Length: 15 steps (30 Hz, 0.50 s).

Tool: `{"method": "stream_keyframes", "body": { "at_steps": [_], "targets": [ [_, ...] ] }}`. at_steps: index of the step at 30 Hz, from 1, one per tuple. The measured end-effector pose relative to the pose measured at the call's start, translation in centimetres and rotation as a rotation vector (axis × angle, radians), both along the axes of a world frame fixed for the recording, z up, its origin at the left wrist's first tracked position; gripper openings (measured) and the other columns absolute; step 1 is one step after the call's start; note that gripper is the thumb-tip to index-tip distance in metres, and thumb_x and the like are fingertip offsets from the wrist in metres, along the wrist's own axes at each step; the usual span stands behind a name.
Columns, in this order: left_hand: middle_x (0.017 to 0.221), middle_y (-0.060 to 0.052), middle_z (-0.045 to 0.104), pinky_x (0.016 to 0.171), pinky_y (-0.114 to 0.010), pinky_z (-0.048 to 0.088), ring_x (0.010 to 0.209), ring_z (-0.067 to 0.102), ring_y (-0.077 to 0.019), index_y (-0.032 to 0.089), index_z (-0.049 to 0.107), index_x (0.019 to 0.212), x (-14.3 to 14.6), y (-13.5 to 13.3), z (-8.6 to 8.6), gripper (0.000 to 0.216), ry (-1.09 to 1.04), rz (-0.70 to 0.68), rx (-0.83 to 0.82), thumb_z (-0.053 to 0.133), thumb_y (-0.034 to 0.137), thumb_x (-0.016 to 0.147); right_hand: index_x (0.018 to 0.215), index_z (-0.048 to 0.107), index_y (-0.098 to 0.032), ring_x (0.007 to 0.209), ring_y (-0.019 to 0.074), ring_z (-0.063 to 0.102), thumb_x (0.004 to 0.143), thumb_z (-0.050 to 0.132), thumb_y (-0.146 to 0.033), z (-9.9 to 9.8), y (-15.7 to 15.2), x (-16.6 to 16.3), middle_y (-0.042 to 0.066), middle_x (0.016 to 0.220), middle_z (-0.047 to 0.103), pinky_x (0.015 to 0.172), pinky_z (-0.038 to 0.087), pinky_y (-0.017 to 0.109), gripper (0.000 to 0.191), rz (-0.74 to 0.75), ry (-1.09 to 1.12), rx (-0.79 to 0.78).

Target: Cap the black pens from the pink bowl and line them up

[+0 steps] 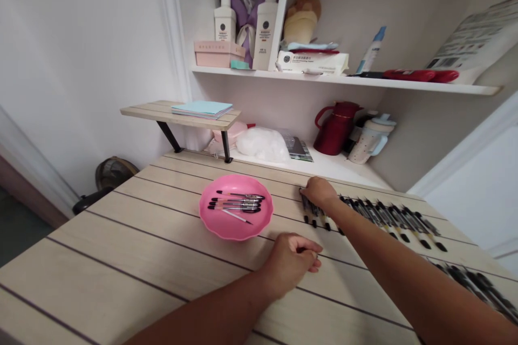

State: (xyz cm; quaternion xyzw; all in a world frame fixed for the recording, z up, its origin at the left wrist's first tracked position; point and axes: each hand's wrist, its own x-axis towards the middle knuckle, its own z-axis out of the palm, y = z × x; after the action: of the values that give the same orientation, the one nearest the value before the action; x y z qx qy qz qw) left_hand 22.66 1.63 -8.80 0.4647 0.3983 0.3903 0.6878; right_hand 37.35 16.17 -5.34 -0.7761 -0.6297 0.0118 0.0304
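Note:
My right hand [320,192] reaches across to the left end of a row of black-capped pens [376,215], its fingers closed on the top of a pen [303,206] lying on the wooden table [170,248]. Part of that row is hidden behind my right forearm. In front of it, my left hand [292,260] rests low over the tabletop with fingers curled together; a small dark bit shows between them, too little to name. Left of my hands stands a pink scalloped bowl [218,229] holding several pens [238,204] and one thin white refill-like stick [234,216].
A second group of pens [477,285] lies at the near right, partly behind my arm. At the back are a small raised shelf [154,110] with blue paper [202,108], a red thermos jug [335,128] and a pale tumbler [370,139]. A loaded white shelf [348,81] overhangs the rear.

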Motion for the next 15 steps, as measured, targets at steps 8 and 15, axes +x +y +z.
{"method": "stream_keyframes", "body": {
  "at_steps": [8,15],
  "targets": [
    [0.067,-0.003,0.06,0.057,-0.026,0.045,0.057,0.057,-0.0115,0.011,0.064,0.074,0.0,-0.1,0.2,0.017,-0.033,0.014,-0.014,0.058,0.024,0.064,0.085,0.065,-0.012,0.084,0.025,0.062,0.073,0.048,-0.033,0.9,-3.5,0.1,0.016,0.088,0.067,0.068,0.043,0.03,0.03,0.038,-0.023,-0.043],
    [0.056,0.003,0.053,0.053,-0.023,0.044,0.051,0.055,-0.0099,0.014,0.052,0.074,-0.2,0.1,0.3,0.021,-0.156,0.039,-0.041,0.063,0.024,0.06,0.083,0.065,-0.013,0.084,0.0268,0.062,0.075,0.044,-0.037,-0.7,-6.8,-2.1,0.016,0.089,0.066,0.066,0.043,0.032,0.033,0.073,-0.04,-0.064]
  ]
}}
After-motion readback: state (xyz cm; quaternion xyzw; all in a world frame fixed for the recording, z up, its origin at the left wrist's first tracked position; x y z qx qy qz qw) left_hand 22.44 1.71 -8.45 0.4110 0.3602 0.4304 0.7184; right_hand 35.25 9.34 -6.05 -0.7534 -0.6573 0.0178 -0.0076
